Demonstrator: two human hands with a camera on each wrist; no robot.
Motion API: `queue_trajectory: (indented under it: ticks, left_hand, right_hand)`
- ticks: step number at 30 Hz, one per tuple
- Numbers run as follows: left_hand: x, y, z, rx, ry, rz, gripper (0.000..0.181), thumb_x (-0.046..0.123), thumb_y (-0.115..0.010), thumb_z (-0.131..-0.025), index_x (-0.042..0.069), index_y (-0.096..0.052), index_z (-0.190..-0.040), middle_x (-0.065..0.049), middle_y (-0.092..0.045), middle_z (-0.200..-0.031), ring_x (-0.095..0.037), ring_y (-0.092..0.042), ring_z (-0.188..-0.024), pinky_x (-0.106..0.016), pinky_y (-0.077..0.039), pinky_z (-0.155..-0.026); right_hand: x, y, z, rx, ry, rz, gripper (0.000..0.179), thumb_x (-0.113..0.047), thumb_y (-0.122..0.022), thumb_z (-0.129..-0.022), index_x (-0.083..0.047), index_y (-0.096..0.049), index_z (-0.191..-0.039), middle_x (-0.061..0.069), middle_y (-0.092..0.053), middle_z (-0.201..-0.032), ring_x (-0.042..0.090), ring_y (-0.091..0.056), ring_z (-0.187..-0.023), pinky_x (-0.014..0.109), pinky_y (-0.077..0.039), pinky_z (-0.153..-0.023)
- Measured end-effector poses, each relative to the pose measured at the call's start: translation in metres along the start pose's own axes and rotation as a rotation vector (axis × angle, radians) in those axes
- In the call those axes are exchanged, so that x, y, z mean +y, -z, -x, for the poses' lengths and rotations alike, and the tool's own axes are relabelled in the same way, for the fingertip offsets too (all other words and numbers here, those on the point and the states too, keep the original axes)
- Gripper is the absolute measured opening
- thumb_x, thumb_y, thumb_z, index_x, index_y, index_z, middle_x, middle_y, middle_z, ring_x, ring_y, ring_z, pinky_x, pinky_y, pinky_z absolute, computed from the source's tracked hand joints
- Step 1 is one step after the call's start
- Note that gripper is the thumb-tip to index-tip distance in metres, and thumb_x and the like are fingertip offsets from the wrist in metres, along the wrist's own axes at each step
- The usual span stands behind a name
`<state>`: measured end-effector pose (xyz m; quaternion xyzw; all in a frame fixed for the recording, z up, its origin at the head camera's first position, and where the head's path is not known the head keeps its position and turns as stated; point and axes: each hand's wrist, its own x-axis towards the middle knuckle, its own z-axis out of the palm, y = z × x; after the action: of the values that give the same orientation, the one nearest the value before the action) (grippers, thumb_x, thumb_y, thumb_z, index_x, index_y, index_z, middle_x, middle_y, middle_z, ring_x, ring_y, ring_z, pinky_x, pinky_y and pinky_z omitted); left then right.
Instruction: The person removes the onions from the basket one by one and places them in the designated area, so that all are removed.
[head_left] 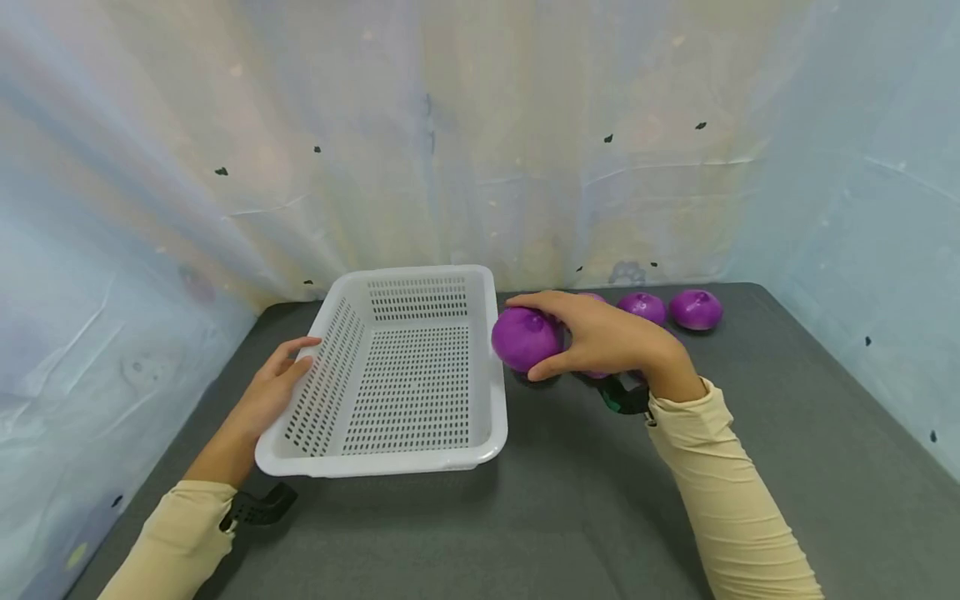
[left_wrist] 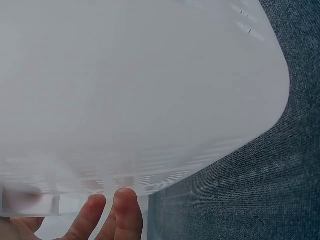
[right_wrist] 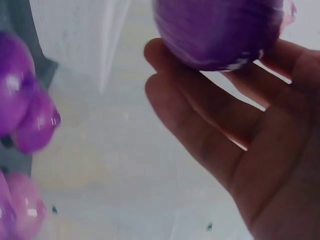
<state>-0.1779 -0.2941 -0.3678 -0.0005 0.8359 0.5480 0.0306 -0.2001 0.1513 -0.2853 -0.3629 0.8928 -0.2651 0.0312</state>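
Note:
A white slotted plastic basket [head_left: 381, 463] sits left of centre in the head view, with nothing in it. At its left side my left hand [head_left: 262, 402] grips the rim; fingertips [left_wrist: 126, 202] show against the basket wall in the left wrist view. Just beyond the basket's right rim, my right hand [head_left: 615, 337] holds a round purple onion [head_left: 523, 343] between thumb and fingers. The same onion [right_wrist: 217, 30] fills the top of the right wrist view.
More purple onions [head_left: 696, 310] lie at the back right of the dark grey cloth-covered table [head_left: 570, 508]; my right hand partly hides several. Patterned plastic sheeting [head_left: 450, 150] hangs behind the table and on both sides.

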Motion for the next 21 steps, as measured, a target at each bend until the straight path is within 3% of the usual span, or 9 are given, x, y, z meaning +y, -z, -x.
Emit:
queue_trajectory:
  ticks: [5,13,21]
  left_hand:
    - [0.001,0.000,0.002,-0.003,0.010,0.031,0.050,0.041,-0.037,-0.107,0.025,-0.027,-0.153,-0.020,-0.042,-0.131,-0.011,-0.071,-0.087,-0.039,-0.062,-0.070]
    - [0.001,0.000,0.002,0.004,0.014,0.025,0.049,0.040,-0.036,-0.108,0.024,-0.026,-0.153,-0.021,-0.040,-0.133,-0.011,-0.071,-0.087,-0.038,-0.062,-0.070]
    - [0.002,0.000,0.002,-0.008,0.017,0.050,0.047,0.040,-0.036,-0.108,0.026,-0.027,-0.152,-0.018,-0.041,-0.132,-0.011,-0.071,-0.089,-0.038,-0.062,-0.071]
  right_hand:
    - [0.015,0.017,0.012,0.047,-0.067,-0.011,0.086,-0.045,-0.084,-0.078,-0.025,-0.041,-0.150,-0.002,-0.050,-0.146,0.020,-0.052,-0.129,0.046,-0.047,-0.106]
    - [0.034,0.038,0.031,0.103,-0.188,-0.017,0.088,-0.052,-0.081,-0.078,-0.035,-0.036,-0.151,0.002,-0.046,-0.148,0.025,-0.050,-0.131,0.050,-0.052,-0.099]
    - [0.053,0.058,0.058,0.155,-0.296,-0.048,0.087,-0.046,-0.079,-0.083,-0.032,-0.031,-0.154,0.007,-0.049,-0.143,0.027,-0.056,-0.120,0.046,-0.053,-0.092]
